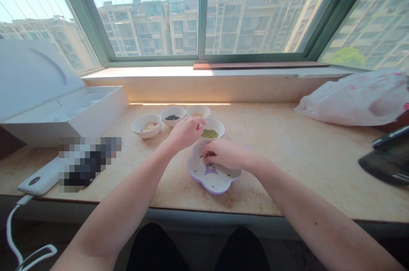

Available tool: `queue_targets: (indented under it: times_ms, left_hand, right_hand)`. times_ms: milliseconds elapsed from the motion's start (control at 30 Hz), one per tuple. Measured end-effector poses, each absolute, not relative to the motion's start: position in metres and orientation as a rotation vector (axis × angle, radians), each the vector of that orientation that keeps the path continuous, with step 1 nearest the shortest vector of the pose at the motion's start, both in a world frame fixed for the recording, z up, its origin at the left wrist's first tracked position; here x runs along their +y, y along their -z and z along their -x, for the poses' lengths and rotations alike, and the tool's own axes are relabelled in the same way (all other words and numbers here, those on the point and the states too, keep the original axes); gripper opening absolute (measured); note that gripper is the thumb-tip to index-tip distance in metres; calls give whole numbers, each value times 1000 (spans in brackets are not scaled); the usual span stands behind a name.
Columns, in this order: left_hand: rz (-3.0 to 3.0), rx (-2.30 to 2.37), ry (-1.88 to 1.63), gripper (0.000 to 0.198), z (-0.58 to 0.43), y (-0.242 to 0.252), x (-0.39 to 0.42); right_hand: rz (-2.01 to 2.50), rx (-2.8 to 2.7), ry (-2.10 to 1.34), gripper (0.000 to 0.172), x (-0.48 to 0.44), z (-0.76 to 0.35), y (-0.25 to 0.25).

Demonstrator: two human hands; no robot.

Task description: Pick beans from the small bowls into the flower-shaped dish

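A purple-rimmed, flower-shaped plate (218,183) with a cartoon figure lies on the counter. My right hand (223,154) is over its upper part, fingers curled down and pressed together; whatever they hold, if anything, is hidden. My left hand (188,131) hovers at the left edge of a white bowl of green beans (210,134), its fingers bent together, with nothing distinguishable between them. Behind it stand a bowl with yellow bits (198,111) and a bowl of black beans (172,117). Farther left is a bowl of pale pieces (149,127).
An open white box (96,113) stands at the left, with a white power bank (40,179) and cable before it. A plastic bag (354,98) and a black object (388,162) are at the right. Windows rise behind the counter (271,134).
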State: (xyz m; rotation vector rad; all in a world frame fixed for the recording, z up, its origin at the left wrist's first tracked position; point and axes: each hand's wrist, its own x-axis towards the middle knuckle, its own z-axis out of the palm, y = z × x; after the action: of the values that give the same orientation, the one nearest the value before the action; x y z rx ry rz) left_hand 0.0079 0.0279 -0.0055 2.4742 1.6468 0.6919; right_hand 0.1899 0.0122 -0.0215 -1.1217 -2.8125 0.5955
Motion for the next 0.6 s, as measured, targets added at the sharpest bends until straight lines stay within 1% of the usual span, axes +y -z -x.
queue_targets:
  times_ms: [133, 200, 433, 500, 600]
  left_hand:
    - [-2471, 1609, -669, 27, -9, 7, 26]
    - [-2471, 1599, -675, 28, -9, 7, 26]
    - [-2443, 1588, -717, 26, -8, 8, 27]
    - [-2449, 1557, -717, 23, -8, 8, 28]
    - [-2463, 1537, -725, 22, -9, 10, 28]
  right_hand:
    - [1145, -2841, -494, 15, 10, -189, 26]
    - [1142, -2826, -499, 17, 8, -189, 25]
    - [944, -2604, -811, 14, 5, -189, 10]
    - [990, -2500, -774, 15, 7, -191, 6]
    - [1074, -2338, -605, 18, 13, -194, 4]
